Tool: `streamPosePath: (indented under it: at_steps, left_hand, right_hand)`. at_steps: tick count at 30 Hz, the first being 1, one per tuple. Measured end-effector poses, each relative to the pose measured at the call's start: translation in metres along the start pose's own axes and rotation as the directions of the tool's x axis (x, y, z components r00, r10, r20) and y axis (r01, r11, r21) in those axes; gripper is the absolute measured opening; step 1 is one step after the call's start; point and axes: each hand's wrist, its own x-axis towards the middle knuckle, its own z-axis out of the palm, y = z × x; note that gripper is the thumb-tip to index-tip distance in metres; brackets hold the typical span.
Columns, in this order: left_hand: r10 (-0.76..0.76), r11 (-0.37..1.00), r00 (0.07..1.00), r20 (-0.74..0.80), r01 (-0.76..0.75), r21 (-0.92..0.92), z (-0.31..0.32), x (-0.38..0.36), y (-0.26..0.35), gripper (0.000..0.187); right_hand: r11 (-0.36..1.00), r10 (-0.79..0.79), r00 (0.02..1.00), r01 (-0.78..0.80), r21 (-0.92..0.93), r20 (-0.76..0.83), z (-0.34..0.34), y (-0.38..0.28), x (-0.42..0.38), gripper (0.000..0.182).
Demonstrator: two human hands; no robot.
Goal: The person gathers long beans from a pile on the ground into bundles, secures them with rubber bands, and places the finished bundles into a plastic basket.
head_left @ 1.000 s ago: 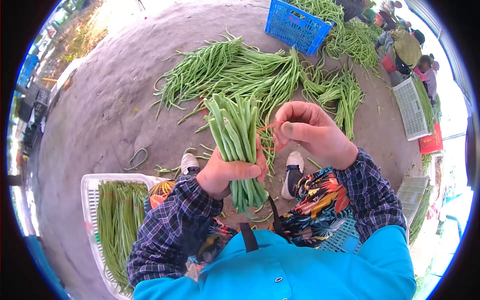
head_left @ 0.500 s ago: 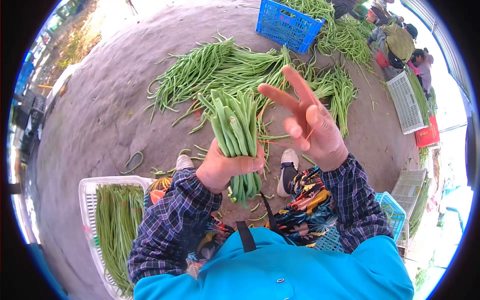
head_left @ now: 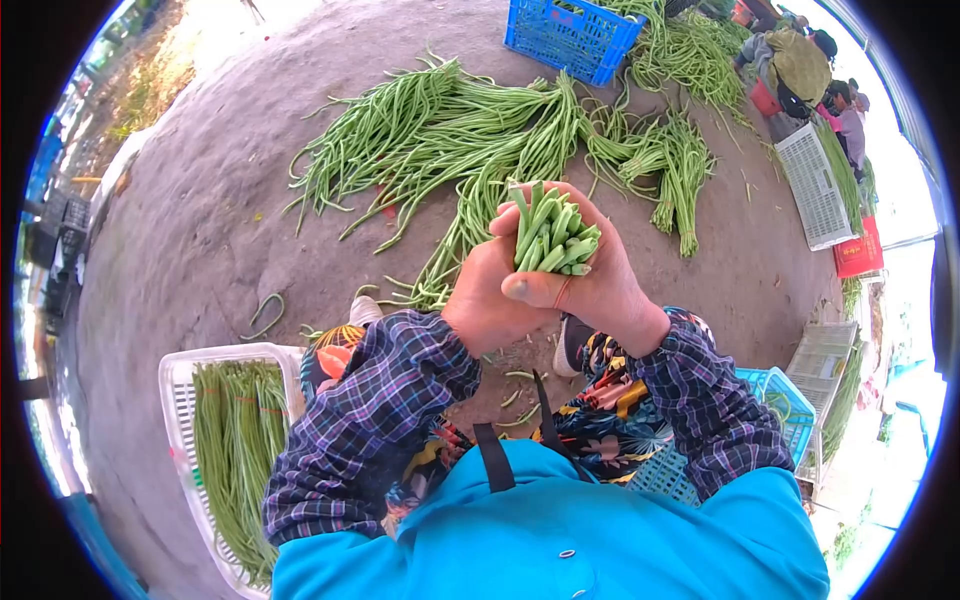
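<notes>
A bunch of green long beans [head_left: 555, 238] stands upright between my two hands, its cut ends pointing up toward me. My left hand [head_left: 497, 298] is wrapped around the bunch from the left and below. From the right, my right hand [head_left: 608, 275] closes round the upper end, fingers behind and thumb across the front. A thin red rubber band [head_left: 563, 292] shows by the right thumb; how far it goes round the beans is hidden. Beyond my hands, a large heap of loose long beans [head_left: 440, 140] spreads over the ground.
To my left, a white crate [head_left: 178, 375] holds banded bean bundles. A blue crate [head_left: 570, 42] stands behind the heap, with more beans beside it. On the right are a light-blue basket [head_left: 790, 410], white crates [head_left: 812, 190] and a red box [head_left: 858, 250]. People sit at the upper right.
My right hand has come left and down from spread fingers with a stretched band onto the bunch. The bunch has tilted so its cut ends face me, and both hands now surround it.
</notes>
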Motion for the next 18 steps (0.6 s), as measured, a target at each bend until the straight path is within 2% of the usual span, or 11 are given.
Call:
streamPosePath:
  at_steps: [1,5,6,7,8,9,10,12,14,16,18]
  left_hand:
    - [0.097,0.959,0.995,0.0,-0.093,0.267,-0.004,0.002,-0.003,0.027]
    - [0.128,0.982,0.984,-0.124,-0.108,0.155,-0.003,0.009,-0.008,0.04]
    - [0.123,0.831,0.99,-0.074,-0.062,0.553,0.004,0.004,-0.002,0.056]
    - [0.103,0.526,0.994,-0.03,-0.029,0.85,0.013,-0.003,0.005,0.073]
    - [0.071,0.125,0.997,0.001,-0.01,0.992,0.017,-0.008,0.01,0.09]
    - [0.056,0.243,0.997,0.044,-0.056,0.968,0.015,-0.01,0.01,0.081]
    - [0.056,0.244,0.997,0.044,-0.056,0.968,0.015,-0.013,0.014,0.081]
    - [-0.171,0.642,0.979,-0.112,0.197,0.741,0.022,-0.019,0.024,0.049]
    - [-0.138,0.648,0.971,-0.196,0.238,0.723,0.012,-0.022,0.027,0.043]
    - [0.264,0.594,0.951,-0.161,-0.029,0.804,0.017,-0.021,0.032,0.04]
    - [0.347,0.503,0.926,-0.147,-0.052,0.863,0.025,-0.022,0.033,0.035]
  right_hand:
    - [0.998,-0.06,0.997,0.062,0.026,-0.049,0.002,0.001,-0.001,0.059]
    - [0.994,0.097,0.978,-0.086,0.071,-0.186,-0.004,-0.01,-0.003,0.046]
    - [0.995,0.089,0.978,-0.079,0.064,-0.189,-0.011,-0.006,-0.005,0.046]
    - [0.988,0.09,0.989,-0.075,0.132,-0.118,-0.021,0.001,-0.007,0.049]
    - [0.976,0.088,0.995,-0.077,0.202,-0.045,-0.03,0.003,-0.008,0.052]
    - [0.99,0.094,0.994,-0.099,0.096,0.06,-0.036,-0.007,-0.008,0.054]
    - [0.99,0.094,0.994,-0.1,0.096,0.06,-0.036,-0.009,-0.008,0.054]
    - [0.986,-0.045,0.986,0.019,0.165,0.157,-0.034,-0.012,-0.011,0.056]
    - [0.987,0.072,0.993,-0.085,0.135,0.096,-0.033,-0.026,-0.02,0.054]
    - [0.998,0.048,0.974,-0.039,-0.045,0.221,-0.043,-0.031,-0.023,0.05]
    - [0.991,0.101,0.969,-0.079,-0.106,0.225,-0.04,-0.041,-0.026,0.049]
